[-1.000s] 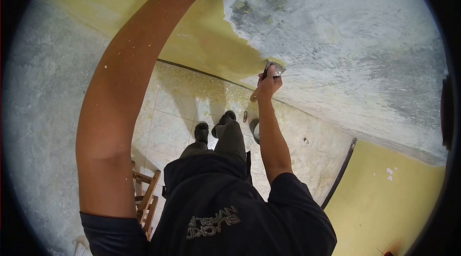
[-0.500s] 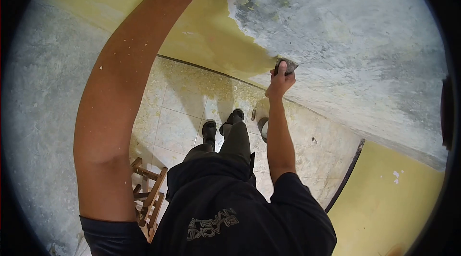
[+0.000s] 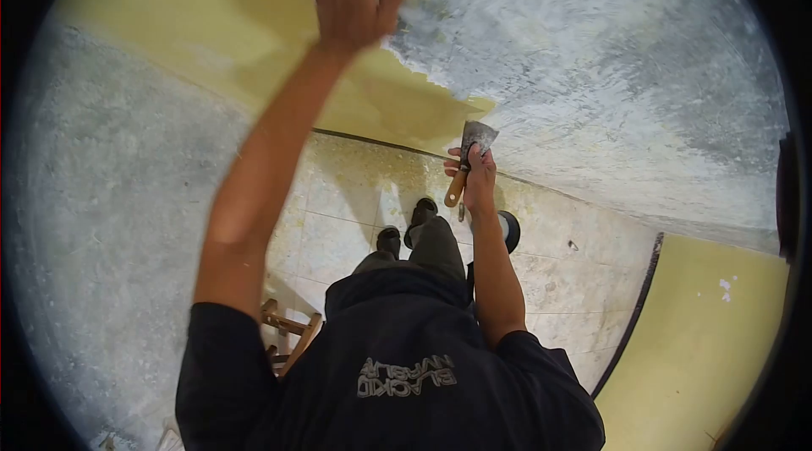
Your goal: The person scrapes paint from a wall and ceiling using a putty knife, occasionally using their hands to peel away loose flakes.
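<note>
"Scraper: where is it?"

"Just off centre, toward 2 o'clock, blade up and wooden handle down, in the right hand. Thumb and fingers are clamped on it; whether the blade touches the wall cannot be told."

"And the left hand?"

"Between 11 and 12 o'clock, thumb apart from the fingers, the fingertips cut off by the upper edge; wall contact cannot be told."

"What surrounds them?"

"Yellow paint borders bare grey surface toward 12 o'clock. Dark shoes stand near centre on the tiled floor. Between 3 and 4 o'clock a round container is partly hidden by the right forearm. Toward 7 o'clock, a wooden stool stands close beside the body."

"Any lettering?"

"At 6 o'clock, inverted on the dark shirt: 'BLACKID', with a second line only partly legible."
</note>
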Tool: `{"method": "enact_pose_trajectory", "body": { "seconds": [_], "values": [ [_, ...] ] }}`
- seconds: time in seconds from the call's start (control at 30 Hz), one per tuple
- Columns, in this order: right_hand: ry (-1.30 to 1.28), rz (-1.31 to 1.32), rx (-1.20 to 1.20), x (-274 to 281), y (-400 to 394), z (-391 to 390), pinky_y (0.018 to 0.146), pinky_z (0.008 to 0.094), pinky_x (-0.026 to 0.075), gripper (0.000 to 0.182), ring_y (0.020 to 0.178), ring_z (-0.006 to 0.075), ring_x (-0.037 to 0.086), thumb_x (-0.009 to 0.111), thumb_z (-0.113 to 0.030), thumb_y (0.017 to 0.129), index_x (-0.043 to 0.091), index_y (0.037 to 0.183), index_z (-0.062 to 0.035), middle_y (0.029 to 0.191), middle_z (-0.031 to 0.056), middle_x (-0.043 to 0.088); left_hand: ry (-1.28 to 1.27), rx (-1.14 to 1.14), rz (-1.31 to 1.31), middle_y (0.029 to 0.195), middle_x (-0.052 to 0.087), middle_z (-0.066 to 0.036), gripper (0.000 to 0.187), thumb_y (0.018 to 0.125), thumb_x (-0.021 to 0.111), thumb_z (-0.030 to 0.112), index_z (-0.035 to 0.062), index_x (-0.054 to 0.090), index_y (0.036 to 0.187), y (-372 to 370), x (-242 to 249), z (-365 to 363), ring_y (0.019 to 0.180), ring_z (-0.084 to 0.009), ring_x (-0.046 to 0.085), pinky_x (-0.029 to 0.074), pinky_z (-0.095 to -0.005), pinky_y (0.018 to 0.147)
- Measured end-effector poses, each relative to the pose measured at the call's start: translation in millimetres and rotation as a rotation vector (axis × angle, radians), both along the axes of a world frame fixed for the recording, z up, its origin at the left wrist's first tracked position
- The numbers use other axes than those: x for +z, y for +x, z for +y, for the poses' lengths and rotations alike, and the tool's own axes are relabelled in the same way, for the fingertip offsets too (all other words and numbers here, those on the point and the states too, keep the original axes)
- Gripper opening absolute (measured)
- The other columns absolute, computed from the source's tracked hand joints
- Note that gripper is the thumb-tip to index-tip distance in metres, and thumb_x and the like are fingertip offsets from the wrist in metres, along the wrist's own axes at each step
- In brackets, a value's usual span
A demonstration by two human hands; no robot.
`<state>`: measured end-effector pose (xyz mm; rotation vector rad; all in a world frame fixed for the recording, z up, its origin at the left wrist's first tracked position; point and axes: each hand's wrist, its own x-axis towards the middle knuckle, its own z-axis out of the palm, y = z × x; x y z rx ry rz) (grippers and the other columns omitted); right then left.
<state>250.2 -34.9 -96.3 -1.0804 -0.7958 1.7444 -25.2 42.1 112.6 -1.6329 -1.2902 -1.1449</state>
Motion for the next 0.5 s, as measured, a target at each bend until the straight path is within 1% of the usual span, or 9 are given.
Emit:
{"method": "enact_pose_trajectory", "body": {
  "seconds": [0.03,0.1,0.13,0.17,0.23,0.3,0.33,0.4,0.5],
  "values": [
    [-0.003,0.016,-0.006,-3.3,3.2,-2.5,0.048,0.0265,0.046,0.025,0.053,0.0145,0.055,0.047,-0.03,0.096,0.048,0.106,-0.0065,0.083,0.0101,0.063,-0.013,-0.055,-0.196,0.145,0.021,-0.026,0.066,0.085,0.057,0.038,0.0003,0.036,0.135,23.6,-24.2,-10.3,0.135,-0.041,0.016,0.012,-0.0503,0.105],
    [0.023,0.015,0.047,-14.0,5.2,4.3,0.049,0.0252,0.045,0.028,0.051,0.0132,0.052,0.048,-0.032,0.095,0.048,0.105,-0.0061,0.081,0.0084,0.061,-0.151,-0.133,-0.396,0.121,0.051,-0.019,0.038,0.082,0.06,0.022,0.0046,0.053,0.115,75.8,-82.3,-44.9,0.114,-0.0358,0.046,0.028,-0.0473,0.095],
    [0.013,0.012,0.074,-10.6,3.9,7.8,0.049,0.0232,0.043,0.024,0.053,0.0097,0.051,0.05,-0.031,0.094,0.05,0.102,-0.0075,0.078,0.0045,0.06,-0.197,-0.27,-0.499,0.109,0.059,-0.015,0.031,0.081,0.06,0.015,0.0058,0.054,0.11,103.1,-103.8,-64.6,0.101,-0.0313,0.054,0.034,-0.0425,0.089],
    [0.013,0.026,0.066,-9.2,-0.1,10.2,0.049,0.0232,0.043,0.024,0.053,0.0097,0.051,0.05,-0.031,0.094,0.05,0.102,-0.0075,0.078,0.0045,0.06,-0.424,-0.355,-0.448,0.098,0.062,-0.012,0.029,0.082,0.059,0.016,0.0055,0.055,0.109,112.7,-139.2,-74.5,0.091,-0.027,0.056,0.038,-0.0393,0.084],
    [0.028,0.111,0.039,-8.1,-8.2,17.4,0.049,0.021,0.04,0.021,0.054,0.0081,0.05,0.05,-0.028,0.095,0.052,0.098,-0.0079,0.075,0.0027,0.06,-0.567,-0.285,-0.576,0.093,0.062,-0.011,0.025,0.085,0.057,0.02,0.0039,0.057,0.104,155.2,-162.9,-81.1,0.087,-0.027,0.058,0.041,-0.0381,0.079],
    [-0.006,0.16,0.038,-17.3,-9.3,28.6,0.055,0.02,0.04,0.019,0.062,0.006,0.05,0.05,-0.027,0.095,0.054,0.097,-0.0087,0.078,-0.0008,0.058,-0.823,-0.245,-1.252,0.085,0.063,-0.009,0.028,0.091,0.053,0.029,0.0017,0.059,0.095,176.4,-191.7,-73.1,0.079,-0.0176,0.058,0.045,-0.028,0.071],
    [-0.003,0.169,0.041,-21.4,-9.9,32.3,0.057,0.0201,0.04,0.019,0.065,0.0052,0.05,0.05,-0.027,0.095,0.054,0.098,-0.0085,0.08,-0.0016,0.058,-0.833,-0.245,-1.248,0.085,0.063,-0.009,0.028,0.091,0.053,0.029,0.0017,0.059,0.095,176.5,-203.9,-68.8,0.079,-0.0176,0.058,0.045,-0.028,0.071],
    [0.003,0.198,0.037,-27.8,-13.1,37.9,0.061,0.0202,0.04,0.018,0.07,0.0035,0.048,0.05,-0.025,0.096,0.054,0.099,-0.0078,0.085,-0.0033,0.056,-1.178,-0.327,-1.423,0.081,0.059,-0.004,0.033,0.093,0.05,0.032,0.0007,0.058,0.092,169.5,-214.1,-55.9,0.076,-0.0114,0.052,0.044,-0.0259,0.065],
    [0.003,0.152,0.094,-36.8,-8.0,42.8,0.062,0.0207,0.041,0.019,0.07,0.0041,0.048,0.049,-0.025,0.096,0.054,0.101,-0.0075,0.084,-0.0032,0.055,-1.236,-0.435,-1.532,0.076,0.053,0.0,0.032,0.095,0.047,0.032,0.002,0.057,0.092,168.3,-225.0,-46.3,0.071,-0.0083,0.047,0.042,-0.0267,0.062]
  ]
}}
